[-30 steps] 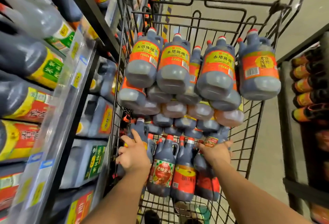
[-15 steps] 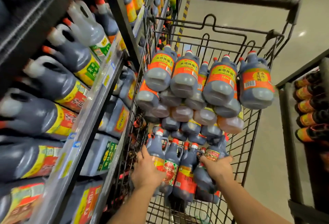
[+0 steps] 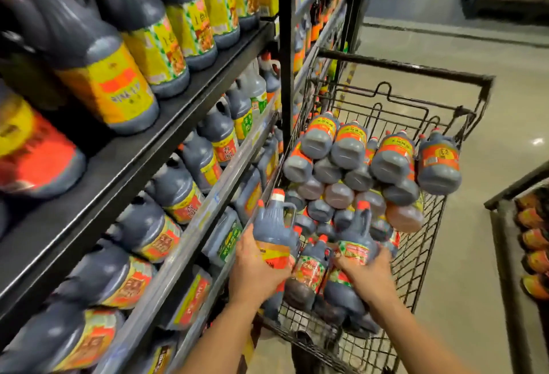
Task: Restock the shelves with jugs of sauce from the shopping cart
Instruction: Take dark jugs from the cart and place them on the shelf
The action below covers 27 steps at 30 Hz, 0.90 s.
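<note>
left hand (image 3: 257, 272) wraps a jug (image 3: 271, 229), cap pointing up; shelf (image 3: 208, 207) sits just left of it, so it's nearer than right hand (image 3: 370, 274), which grips a second jug (image 3: 353, 243)

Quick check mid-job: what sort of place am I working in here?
Most likely a supermarket aisle: black metal shelving with a clear price-label rail holds rows of dark sauce jugs with red-and-yellow labels, and a black wire shopping cart beside it is piled with more.
</note>
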### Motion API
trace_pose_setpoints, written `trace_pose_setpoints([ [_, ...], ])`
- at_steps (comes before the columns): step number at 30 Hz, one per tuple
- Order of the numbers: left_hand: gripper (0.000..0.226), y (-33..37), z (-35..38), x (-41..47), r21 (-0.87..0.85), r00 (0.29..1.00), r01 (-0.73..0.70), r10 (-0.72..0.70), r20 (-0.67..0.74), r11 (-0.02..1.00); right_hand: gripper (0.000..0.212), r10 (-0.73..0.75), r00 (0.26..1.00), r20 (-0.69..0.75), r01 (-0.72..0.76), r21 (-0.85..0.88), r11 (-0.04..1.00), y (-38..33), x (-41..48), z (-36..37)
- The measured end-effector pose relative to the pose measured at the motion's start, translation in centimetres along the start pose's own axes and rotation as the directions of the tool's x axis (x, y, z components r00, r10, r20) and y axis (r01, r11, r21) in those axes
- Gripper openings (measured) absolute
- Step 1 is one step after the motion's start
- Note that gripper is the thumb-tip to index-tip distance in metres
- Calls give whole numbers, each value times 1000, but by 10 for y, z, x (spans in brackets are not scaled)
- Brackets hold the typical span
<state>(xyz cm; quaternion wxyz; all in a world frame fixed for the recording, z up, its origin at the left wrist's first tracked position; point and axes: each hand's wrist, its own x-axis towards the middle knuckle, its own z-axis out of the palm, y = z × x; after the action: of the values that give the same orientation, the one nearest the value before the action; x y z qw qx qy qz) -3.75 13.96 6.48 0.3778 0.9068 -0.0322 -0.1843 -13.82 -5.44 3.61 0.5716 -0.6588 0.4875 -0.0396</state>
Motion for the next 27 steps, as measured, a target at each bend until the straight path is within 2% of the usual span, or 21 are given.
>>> trace_pose_setpoints([
  [4,124,-2,-42,-35,-103,995,-59,51,-80,993,96,-189,975,112,187,28,982,-34,-49,0],
  [8,119,3,-82,-73,-255,968,-204,156,-194,945,84,-383,904,189,376,76,924,-67,-101,0],
  [10,114,7,-102,-90,-312,945,-273,193,-263,910,88,-469,852,232,445,149,883,-84,-128,3],
  [13,107,13,-137,-120,-331,913,-329,207,-352,885,106,-578,764,286,519,259,814,-107,-171,8],
  [16,111,18,-167,-143,-317,883,-366,219,-415,875,111,-634,688,353,526,358,771,-123,-196,14],
  [20,101,16,-214,-188,-348,829,-415,192,-525,841,115,-689,564,455,516,456,725,-143,-237,35],
  [24,99,1,-251,-224,-342,769,-442,153,-621,829,94,-723,439,534,487,534,691,-159,-277,61],
  [27,100,-15,-273,-244,-328,726,-438,115,-678,837,90,-723,359,590,467,557,687,-166,-303,81],
])
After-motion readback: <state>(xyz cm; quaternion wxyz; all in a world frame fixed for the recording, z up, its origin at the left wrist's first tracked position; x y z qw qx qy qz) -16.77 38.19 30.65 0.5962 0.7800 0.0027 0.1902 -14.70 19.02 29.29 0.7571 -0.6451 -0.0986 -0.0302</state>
